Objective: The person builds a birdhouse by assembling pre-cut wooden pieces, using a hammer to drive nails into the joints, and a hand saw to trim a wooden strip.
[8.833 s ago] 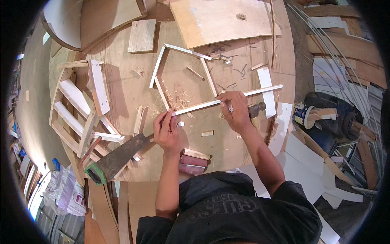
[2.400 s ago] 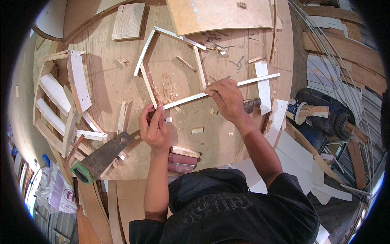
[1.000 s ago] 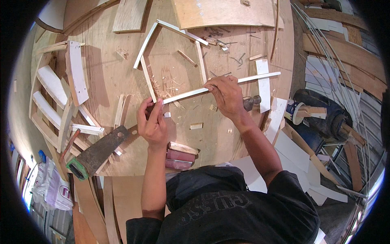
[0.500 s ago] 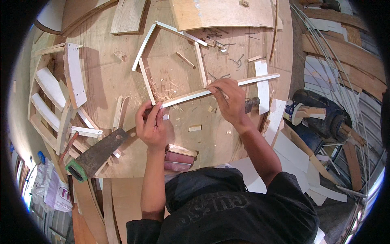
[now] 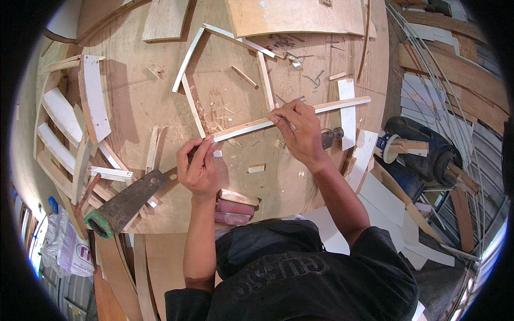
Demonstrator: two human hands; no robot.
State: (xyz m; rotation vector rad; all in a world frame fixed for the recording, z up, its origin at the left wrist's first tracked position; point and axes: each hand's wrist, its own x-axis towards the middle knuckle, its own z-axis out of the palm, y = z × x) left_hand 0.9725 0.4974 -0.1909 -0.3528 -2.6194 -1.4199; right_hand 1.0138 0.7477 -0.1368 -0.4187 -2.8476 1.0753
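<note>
My left hand (image 5: 198, 166) pinches the left end of a long white-edged wooden strip (image 5: 243, 127). My right hand (image 5: 297, 136) grips the same strip near its middle, fingertips by the lower end of a short upright batten (image 5: 263, 80). That batten, another batten (image 5: 191, 105) and two white strips (image 5: 187, 59) outline a five-sided shape with the long strip. The strip's right part lies across a white board (image 5: 347, 123). A hammer (image 5: 332, 139) lies partly hidden behind my right hand. Nails (image 5: 316, 79) and shavings are scattered around the outline.
A handsaw (image 5: 123, 206) and a slatted wooden assembly (image 5: 93, 99) lie at left. A reddish sanding block (image 5: 234, 211) is near the front edge. Plywood panels (image 5: 300, 16) lie at the back. A tin (image 5: 388, 147), black containers and thin rods stand at right.
The scene has shifted up and left in view. Both hands keep hold of the long strip, which has turned slightly, showing more bare wood along its top.
</note>
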